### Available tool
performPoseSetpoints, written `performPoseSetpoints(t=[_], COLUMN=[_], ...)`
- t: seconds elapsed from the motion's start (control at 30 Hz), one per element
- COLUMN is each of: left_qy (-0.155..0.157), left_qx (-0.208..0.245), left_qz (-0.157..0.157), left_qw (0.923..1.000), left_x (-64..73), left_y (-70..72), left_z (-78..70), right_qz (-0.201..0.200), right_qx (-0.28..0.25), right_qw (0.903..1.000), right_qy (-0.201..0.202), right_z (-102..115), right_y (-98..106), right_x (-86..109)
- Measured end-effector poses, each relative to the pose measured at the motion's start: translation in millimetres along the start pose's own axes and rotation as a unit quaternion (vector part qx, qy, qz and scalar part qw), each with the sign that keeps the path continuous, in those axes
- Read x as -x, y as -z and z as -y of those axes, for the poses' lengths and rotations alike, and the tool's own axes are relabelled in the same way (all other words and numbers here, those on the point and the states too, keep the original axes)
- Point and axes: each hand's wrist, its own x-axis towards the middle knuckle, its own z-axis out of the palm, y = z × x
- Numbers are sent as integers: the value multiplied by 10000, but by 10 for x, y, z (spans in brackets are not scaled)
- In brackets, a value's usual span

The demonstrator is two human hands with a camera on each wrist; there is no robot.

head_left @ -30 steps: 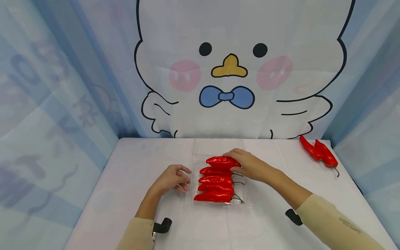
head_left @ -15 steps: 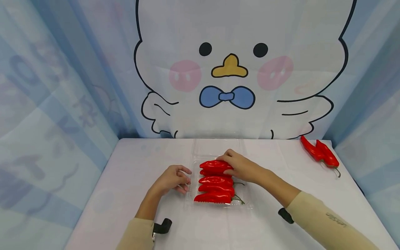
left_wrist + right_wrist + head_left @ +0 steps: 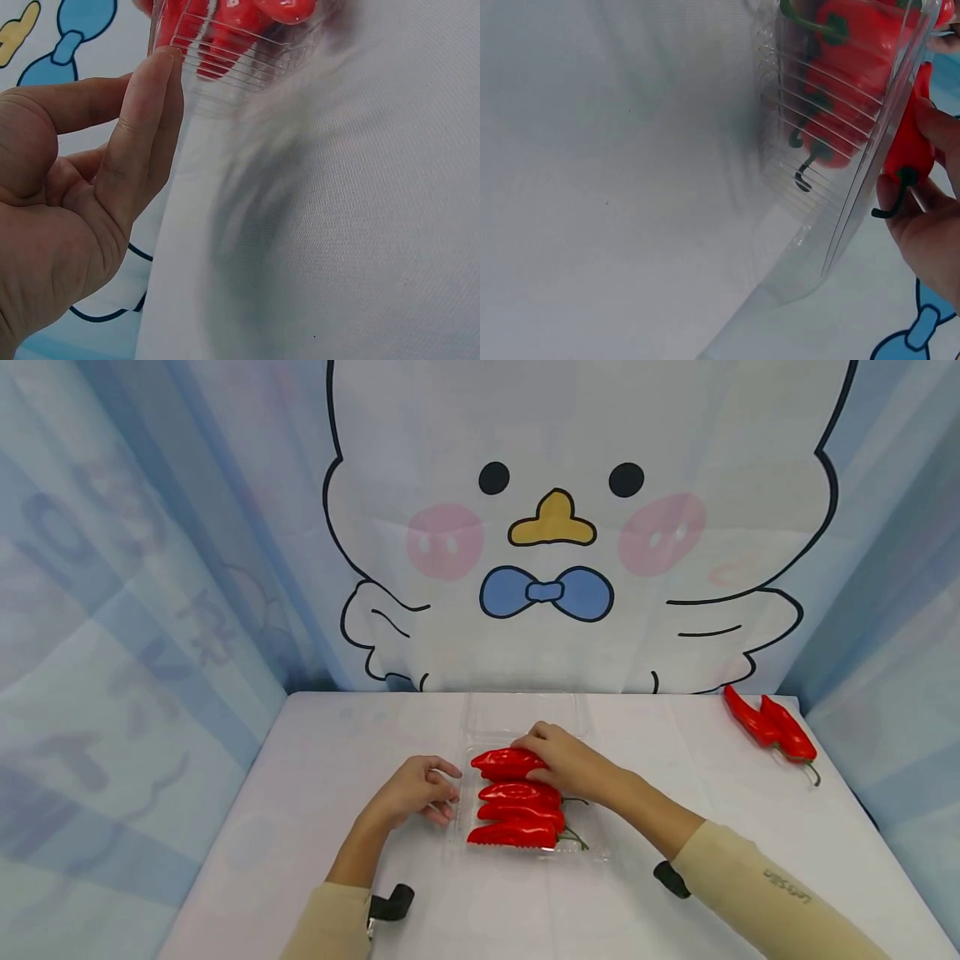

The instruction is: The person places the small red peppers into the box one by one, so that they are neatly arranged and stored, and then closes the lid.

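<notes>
Fingers and thumb of my right hand (image 3: 562,762) pinch a red chili pepper (image 3: 498,762) near its stem end, over the far part of a clear plastic box (image 3: 596,837). In the right wrist view, this pepper (image 3: 910,146) shows its green curved stem and lies at the box's open rim. Several other red chili peppers (image 3: 517,835) lie side by side in the box, stems to the right. My left hand (image 3: 415,789) stands at the box's left side with loosely bent fingers. Its fingertips (image 3: 161,64) are right at the ribbed wall in the left wrist view.
The box's clear lid (image 3: 525,714) is folded back toward the rear edge of the white table (image 3: 300,827). Two more red chili peppers (image 3: 783,728) lie at the back right corner. Printed curtains (image 3: 187,568) stand behind and at both sides.
My right hand has moved left and slightly nearer with the chili pepper, which now covers the farthest pepper in the box. The left hand stays in place.
</notes>
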Motion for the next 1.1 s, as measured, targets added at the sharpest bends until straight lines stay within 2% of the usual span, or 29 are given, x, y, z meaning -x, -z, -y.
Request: performPoseSetpoints(t=[0.2, 0.5, 0.77, 1.1], left_qy=[-36, -120, -98, -69], left_qx=[14, 33, 38, 61], left_qz=[-9, 1, -35, -57], left_qw=[10000, 9999, 9999, 9999], left_x=[3, 20, 18, 11], left_y=[-10, -14, -14, -23], left_z=[-16, -24, -24, -16], right_qz=[-9, -275, -201, -149], right_qx=[149, 439, 360, 351], right_qw=[9999, 9986, 9991, 9993], right_qy=[21, 109, -62, 48], right_z=[-2, 39, 54, 47], right_y=[-50, -80, -112, -109], right_x=[4, -10, -28, -2])
